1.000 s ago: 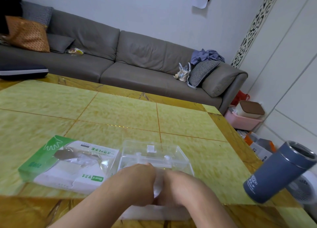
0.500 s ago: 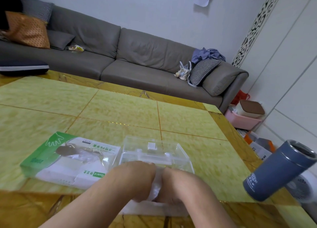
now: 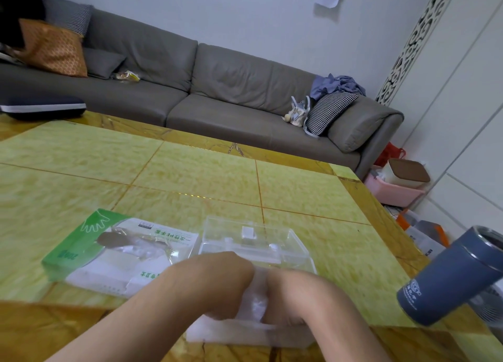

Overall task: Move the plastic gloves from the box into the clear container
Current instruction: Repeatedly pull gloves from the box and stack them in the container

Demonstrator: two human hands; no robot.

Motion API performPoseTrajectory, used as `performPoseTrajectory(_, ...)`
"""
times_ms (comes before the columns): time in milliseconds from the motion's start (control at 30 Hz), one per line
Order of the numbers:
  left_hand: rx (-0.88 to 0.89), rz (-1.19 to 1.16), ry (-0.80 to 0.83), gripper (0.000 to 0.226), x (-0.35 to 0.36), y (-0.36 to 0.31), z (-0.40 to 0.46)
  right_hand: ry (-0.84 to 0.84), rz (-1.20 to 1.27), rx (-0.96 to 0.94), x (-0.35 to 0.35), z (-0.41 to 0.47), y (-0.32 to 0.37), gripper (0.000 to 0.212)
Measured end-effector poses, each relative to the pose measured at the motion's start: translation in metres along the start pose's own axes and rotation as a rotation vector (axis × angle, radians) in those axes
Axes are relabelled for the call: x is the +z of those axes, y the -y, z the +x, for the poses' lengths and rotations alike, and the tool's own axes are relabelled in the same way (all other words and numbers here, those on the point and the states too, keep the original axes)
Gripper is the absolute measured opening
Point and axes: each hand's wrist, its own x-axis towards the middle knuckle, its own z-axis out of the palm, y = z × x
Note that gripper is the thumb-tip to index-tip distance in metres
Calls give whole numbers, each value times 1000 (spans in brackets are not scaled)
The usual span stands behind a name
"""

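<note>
A clear plastic container [image 3: 246, 224] stands on the table near the front edge. Both my hands reach into its near half, wrists bent down. My left hand [image 3: 217, 282] and my right hand [image 3: 296, 296] close in on a crumpled wad of thin plastic gloves [image 3: 257, 301], which bulges up between them inside the container. My fingers curl down out of sight around the wad. The green and white glove box [image 3: 89, 248] lies flat just left of the container, its top torn open with more plastic film showing.
The yellow-green tiled table [image 3: 190, 176] stretches away towards a grey sofa [image 3: 217, 89]. A grey-blue tumbler [image 3: 449, 277] stands at the table's right edge, close to my right forearm. A pink bin [image 3: 392, 190] sits on the floor beyond.
My hands stay pressed together on the gloves in the container. Only the view has shifted slightly; the box and the tumbler have not moved.
</note>
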Motion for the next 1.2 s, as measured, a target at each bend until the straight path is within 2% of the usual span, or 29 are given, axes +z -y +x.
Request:
performPoseTrajectory(100,57,-131,-75,41,-2,3,-9,49,-18,-6,-2,1,3,7)
performPoseTrajectory(233,100,-132,-253,48,0,-2,-20,36,-42,43,-6,1,6,17)
performPoseTrajectory(333,115,-130,-398,42,6,-2,-26,-102,93,144,-4,-1,3,5)
performPoseTrajectory(500,101,-321,-620,16,-3,15,-40,-393,109,109,-1,-16,-2,20)
performPoseTrajectory(633,-32,-403,-762,12,-13,48,-50,-594,184,77,-5,-23,0,20)
performPoseTrajectory(833,-368,-276,-749,19,-16,114,-70,-815,260,13,-6,-24,12,16)
performPoseTrajectory(933,-344,-256,-591,8,-9,126,-75,-852,297,-19,-5,-22,19,18)
performPoseTrajectory(1000,-312,-264,-500,13,-3,123,-74,-889,278,-67,-4,-21,23,16)
performPoseTrajectory(1100,-321,-238,-504,12,1,118,-71,-952,228,-296,2,-21,40,13)
performPoseTrajectory(1133,-328,-229,-521,7,1,116,-70,-939,229,-398,4,-22,48,17)
performPoseTrajectory(1200,-349,-206,-565,17,1,116,-66,-861,201,-555,11,-20,64,28)
